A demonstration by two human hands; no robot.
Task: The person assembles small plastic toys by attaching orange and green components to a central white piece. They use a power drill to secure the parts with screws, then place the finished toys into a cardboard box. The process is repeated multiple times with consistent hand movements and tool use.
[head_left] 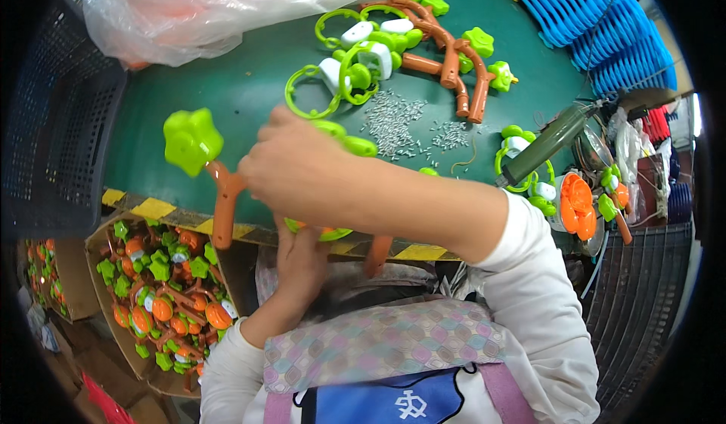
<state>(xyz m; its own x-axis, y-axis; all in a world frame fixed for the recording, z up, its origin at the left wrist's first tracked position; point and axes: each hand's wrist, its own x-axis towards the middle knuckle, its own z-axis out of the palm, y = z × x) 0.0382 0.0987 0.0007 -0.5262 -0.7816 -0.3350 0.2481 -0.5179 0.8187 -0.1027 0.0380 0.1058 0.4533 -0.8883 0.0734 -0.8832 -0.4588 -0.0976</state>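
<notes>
My right hand (291, 156) reaches across to the left, its fingers closed around a brown plastic branch (224, 208) where it forks. A bright green star-shaped flower (193, 140) sits on that branch's upper end. Below it, my left hand (299, 261) is closed at the toy's green ring (336, 234), which shows a bit of orange. Another brown branch end (380, 254) sticks out under my right forearm. Green rounded pieces (355, 143) show just behind my right wrist. My right hand and forearm hide much of the toy and the left fingertips.
Small silver screws (395, 122) lie heaped on the green table (249, 95). Green rings (310, 110) and brown branches (450, 65) lie beyond. A dark green power screwdriver (548, 148) hangs at right. Blue plastic pieces (575, 8), a plastic bag (181, 23) and a toy-filled carton (113, 295) surround the workplace.
</notes>
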